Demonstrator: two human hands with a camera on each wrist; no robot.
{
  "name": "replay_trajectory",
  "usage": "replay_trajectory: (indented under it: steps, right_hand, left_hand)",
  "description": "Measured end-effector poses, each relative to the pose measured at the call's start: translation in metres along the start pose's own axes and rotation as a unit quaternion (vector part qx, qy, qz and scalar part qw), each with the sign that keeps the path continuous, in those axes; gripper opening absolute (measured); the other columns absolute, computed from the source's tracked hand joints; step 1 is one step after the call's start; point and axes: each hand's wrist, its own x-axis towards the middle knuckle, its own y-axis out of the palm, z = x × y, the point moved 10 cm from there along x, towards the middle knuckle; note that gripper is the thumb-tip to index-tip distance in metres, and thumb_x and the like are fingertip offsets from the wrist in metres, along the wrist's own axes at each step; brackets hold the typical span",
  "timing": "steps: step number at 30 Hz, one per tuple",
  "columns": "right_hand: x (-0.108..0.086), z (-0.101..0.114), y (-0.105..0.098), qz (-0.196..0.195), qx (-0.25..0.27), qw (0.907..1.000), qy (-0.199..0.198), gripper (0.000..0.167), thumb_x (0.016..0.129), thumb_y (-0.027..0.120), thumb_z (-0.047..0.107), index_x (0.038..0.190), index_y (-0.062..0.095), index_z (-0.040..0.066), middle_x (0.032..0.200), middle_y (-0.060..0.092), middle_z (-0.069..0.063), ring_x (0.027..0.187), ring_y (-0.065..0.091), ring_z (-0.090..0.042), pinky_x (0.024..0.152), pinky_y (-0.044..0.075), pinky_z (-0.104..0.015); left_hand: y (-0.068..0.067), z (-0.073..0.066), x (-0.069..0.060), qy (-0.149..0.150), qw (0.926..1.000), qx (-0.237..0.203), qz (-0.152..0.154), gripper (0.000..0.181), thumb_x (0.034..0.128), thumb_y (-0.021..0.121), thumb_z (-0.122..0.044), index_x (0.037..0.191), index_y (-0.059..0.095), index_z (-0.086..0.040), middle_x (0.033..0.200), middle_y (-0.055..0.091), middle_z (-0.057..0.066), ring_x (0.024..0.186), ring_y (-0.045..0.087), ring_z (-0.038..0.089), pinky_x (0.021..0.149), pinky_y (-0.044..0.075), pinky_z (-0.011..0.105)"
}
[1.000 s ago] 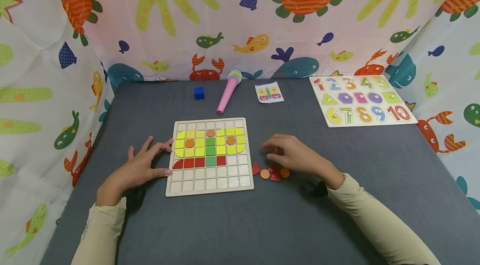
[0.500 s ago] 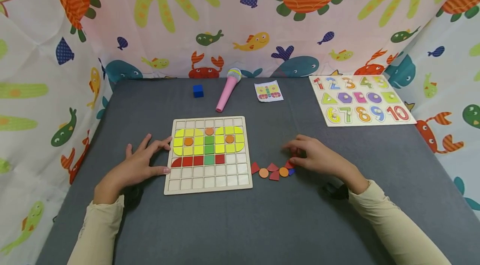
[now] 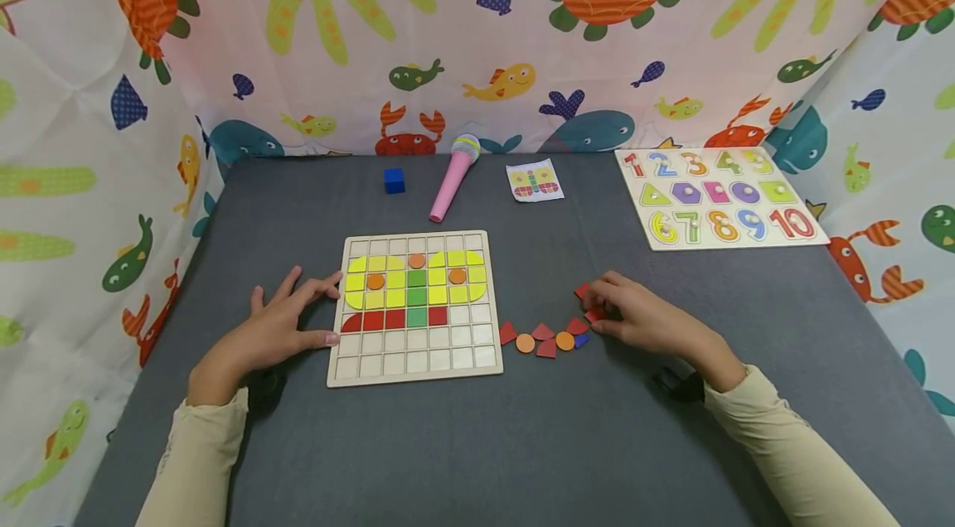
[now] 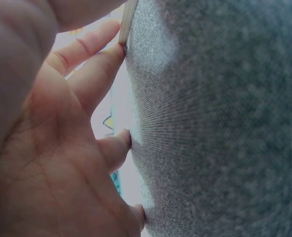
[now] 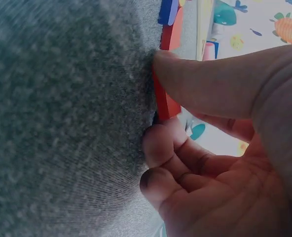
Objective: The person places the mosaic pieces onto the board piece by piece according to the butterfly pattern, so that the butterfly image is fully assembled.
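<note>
A wooden grid board lies on the table, with yellow, green, red and orange tiles set in its upper cells. My left hand is spread beside it, thumb and a fingertip touching its left edge. To the right of the board my right hand pinches a red tile between thumb and fingers, down at the cloth. Another red tile shows just past the fingertips. Loose tiles form a row between board and hand: several red ones, orange discs and a blue piece.
Behind the board lie a blue cube, a pink toy microphone and a small card with a butterfly pattern. A number puzzle board lies at the back right. A printed curtain surrounds the grey table.
My right hand has moved right along the loose tiles, uncovering red and blue ones, and now pinches a red tile. The left hand stays at the board's edge.
</note>
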Motion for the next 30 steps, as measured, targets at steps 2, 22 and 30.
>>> replay_trajectory:
  steps: [2, 22, 30]
  right_hand:
    - [0.001, -0.001, -0.001, -0.002, 0.006, 0.9999, 0.01, 0.021, 0.095, 0.082, 0.002, 0.103, 0.064, 0.011, 0.098, 0.057, 0.002, 0.085, 0.054, -0.016, 0.073, 0.049, -0.035]
    - [0.059, 0.042, 0.016, -0.007, 0.086, 0.996, -0.024, 0.013, 0.1, 0.074, 0.0, 0.106, 0.068, 0.01, 0.089, 0.068, 0.004, 0.072, 0.059, -0.011, 0.066, 0.053, -0.031]
    - [0.09, 0.073, 0.035, 0.003, 0.103, 0.9926, -0.065, 0.011, 0.101, 0.072, 0.002, 0.111, 0.07, 0.006, 0.098, 0.072, 0.0, 0.079, 0.061, -0.011, 0.073, 0.056, -0.031]
  left_hand:
    - [0.0, 0.0, 0.0, 0.002, 1.0, 0.0, 0.0, 0.065, 0.092, 0.086, -0.039, 0.138, 0.05, -0.013, 0.175, 0.021, 0.02, 0.158, -0.01, 0.055, 0.11, -0.023, 0.079]
    - [0.0, -0.002, 0.0, 0.014, 0.9999, -0.001, -0.003, 0.063, 0.0922, 0.086, -0.038, 0.138, 0.051, -0.014, 0.176, 0.023, 0.016, 0.158, -0.009, 0.056, 0.109, -0.023, 0.08]
    - [-0.001, -0.001, 0.002, 0.01, 0.9999, 0.002, -0.007, 0.062, 0.0918, 0.087, -0.037, 0.137, 0.051, -0.015, 0.176, 0.024, 0.015, 0.159, -0.009, 0.055, 0.109, -0.023, 0.08]
